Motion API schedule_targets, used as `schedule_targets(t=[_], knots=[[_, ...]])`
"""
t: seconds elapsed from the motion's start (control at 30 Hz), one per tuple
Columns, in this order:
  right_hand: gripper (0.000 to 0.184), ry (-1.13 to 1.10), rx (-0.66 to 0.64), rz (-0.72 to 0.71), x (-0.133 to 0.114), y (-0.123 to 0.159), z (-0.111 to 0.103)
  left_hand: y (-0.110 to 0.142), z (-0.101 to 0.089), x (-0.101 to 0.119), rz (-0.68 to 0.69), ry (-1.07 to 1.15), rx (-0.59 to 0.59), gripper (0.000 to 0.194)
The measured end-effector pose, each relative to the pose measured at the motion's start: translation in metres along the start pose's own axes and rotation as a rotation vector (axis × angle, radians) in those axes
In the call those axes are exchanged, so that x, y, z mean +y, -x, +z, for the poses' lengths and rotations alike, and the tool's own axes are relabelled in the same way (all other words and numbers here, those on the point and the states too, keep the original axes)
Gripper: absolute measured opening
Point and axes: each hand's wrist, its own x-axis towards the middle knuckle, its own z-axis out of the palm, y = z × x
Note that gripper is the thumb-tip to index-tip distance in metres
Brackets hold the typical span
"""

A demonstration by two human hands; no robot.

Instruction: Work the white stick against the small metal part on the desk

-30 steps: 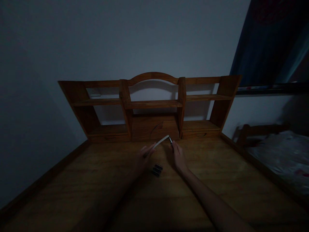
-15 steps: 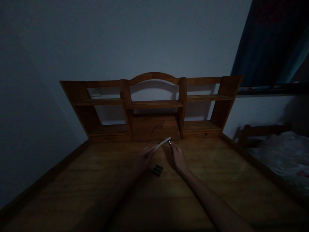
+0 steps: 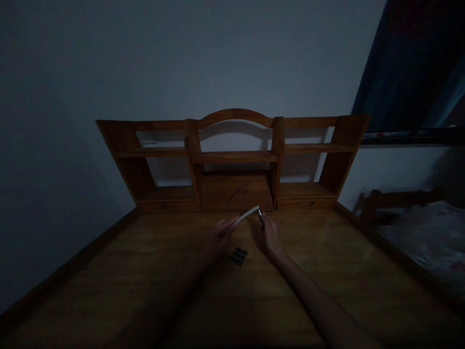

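Note:
My left hand (image 3: 221, 236) is closed on a thin, pale, slab-like object (image 3: 247, 214), seen nearly edge-on and slanting up to the right. My right hand (image 3: 271, 236) pinches a slim dark tool with a shiny metal tip (image 3: 260, 214), pen-like or screwdriver-like; dim light hides its exact kind. Its tip meets or nearly meets the far end of the pale object. Below and between the hands, several small black cylinders (image 3: 239, 256), resembling batteries, lie side by side on the wooden desk (image 3: 308, 271).
A wooden shelf unit (image 3: 232, 157) stands along the back of the desk against the wall. Raised wooden edges (image 3: 366, 230) run down both sides of the desk. Off to the right are bedding (image 3: 432, 237) and a dark curtain (image 3: 403, 63).
The view has shifted slightly, moving the scene a little to the right. Both hands keep their holds, and the tool's tip stays by the end of the pale object.

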Motion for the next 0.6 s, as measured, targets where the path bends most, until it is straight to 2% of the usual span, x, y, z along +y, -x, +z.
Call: schedule_targets(t=[0.1, 0.33, 0.47, 0.6], knots=[[0.047, -0.03, -0.003, 0.003, -0.001, 0.001, 0.001, 0.0, 0.001, 0.0, 0.003, -0.015, -0.006, 0.037], [0.05, -0.09, 0.108, -0.005, 0.001, -0.008, -0.005, -0.001, 0.002, -0.004, -0.003, -0.035, 0.016, 0.038], [0.05, -0.006, 0.007, 0.02, 0.001, -0.004, -0.001, -0.002, -0.001, -0.004, 0.009, -0.046, 0.012, 0.038], [0.047, 0.0, -0.064, -0.021, -0.004, 0.004, 0.004, -0.002, 0.0, -0.002, 0.024, -0.035, 0.015, 0.037]])
